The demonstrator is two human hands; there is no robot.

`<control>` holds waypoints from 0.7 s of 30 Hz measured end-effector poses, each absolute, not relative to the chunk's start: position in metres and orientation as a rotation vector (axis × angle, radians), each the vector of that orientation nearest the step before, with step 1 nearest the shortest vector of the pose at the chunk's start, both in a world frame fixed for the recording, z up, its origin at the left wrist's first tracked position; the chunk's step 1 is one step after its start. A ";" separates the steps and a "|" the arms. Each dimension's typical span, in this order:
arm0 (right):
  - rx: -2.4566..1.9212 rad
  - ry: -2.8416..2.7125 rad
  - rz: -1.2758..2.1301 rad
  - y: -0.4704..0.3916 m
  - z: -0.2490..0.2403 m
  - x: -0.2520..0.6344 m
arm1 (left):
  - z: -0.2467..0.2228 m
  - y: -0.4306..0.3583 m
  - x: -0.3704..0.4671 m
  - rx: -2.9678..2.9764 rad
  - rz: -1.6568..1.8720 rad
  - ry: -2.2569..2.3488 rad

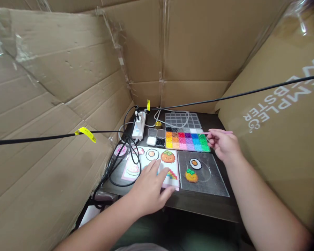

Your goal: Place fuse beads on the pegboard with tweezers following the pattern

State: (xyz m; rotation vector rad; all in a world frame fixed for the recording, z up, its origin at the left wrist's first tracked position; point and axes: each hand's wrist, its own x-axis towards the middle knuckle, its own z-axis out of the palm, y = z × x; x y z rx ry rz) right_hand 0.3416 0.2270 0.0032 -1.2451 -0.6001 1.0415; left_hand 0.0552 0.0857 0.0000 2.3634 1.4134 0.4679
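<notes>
My right hand (222, 143) grips slim pink tweezers (228, 132), their tip over the green cells of a bead box (187, 143) sorted by colour. My left hand (152, 186) rests with fingers spread on a printed pattern sheet (131, 159) showing pixel pictures, among them a fried egg, a persimmon and a rainbow; it covers part of the sheet. Between the two hands lies a clear pegboard (211, 179). On it sit a bead fried egg (195, 164) and an orange bead persimmon (191, 176) with green leaves.
Behind the bead box is its clear divided lid (182, 120). Small cases of white beads (151, 141) and black beads (160, 142) stand beside a power strip (139, 126). Black cables (110, 167) loop over the sheet's left side. Cardboard walls (196, 45) enclose the table.
</notes>
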 end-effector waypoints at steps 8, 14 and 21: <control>-1.268 -0.617 1.033 0.230 -0.001 0.342 | -0.025 0.052 0.044 2.459 0.108 1.500; -1.288 -0.635 1.005 0.229 -0.002 0.343 | -0.039 0.041 0.045 2.532 0.202 1.512; -1.226 -0.853 0.872 0.214 0.012 0.326 | -0.037 0.041 0.046 2.507 0.240 1.540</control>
